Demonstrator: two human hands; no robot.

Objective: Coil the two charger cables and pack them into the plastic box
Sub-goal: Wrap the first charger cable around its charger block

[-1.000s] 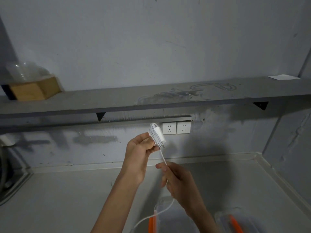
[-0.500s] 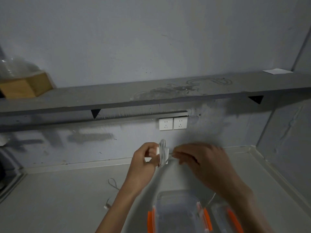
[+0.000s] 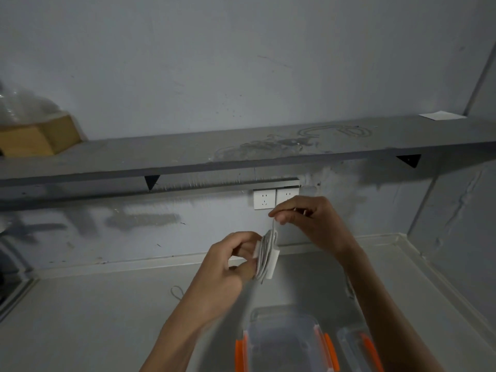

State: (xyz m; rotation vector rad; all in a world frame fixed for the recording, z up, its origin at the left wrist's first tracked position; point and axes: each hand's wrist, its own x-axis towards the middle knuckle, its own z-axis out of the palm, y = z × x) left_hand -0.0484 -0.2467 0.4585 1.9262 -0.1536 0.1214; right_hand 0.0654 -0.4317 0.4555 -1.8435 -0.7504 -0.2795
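The left hand (image 3: 230, 264), just below the middle of the frame, curls its fingers and thumb round a white charger (image 3: 272, 261) with its charger cable (image 3: 264, 251) wound round it in tight turns, held on edge. From the top of the winding a short free strand rises to the right hand (image 3: 314, 221), just above and to the right, whose thumb and fingertips pinch the strand's end. Both hands hang in the air above a grey counter (image 3: 80, 318). Below them, at the bottom edge, the clear plastic box (image 3: 281, 342) with orange latches stands open on the counter, and its lid (image 3: 357, 342) lies just to the right. Left of the left forearm, a thin loop of cable (image 3: 177, 291) lies on the counter. Behind the right hand, two white wall sockets (image 3: 268, 200) sit under a grey shelf (image 3: 188, 157). A wooden box (image 3: 35, 138) stands at the shelf's left end.
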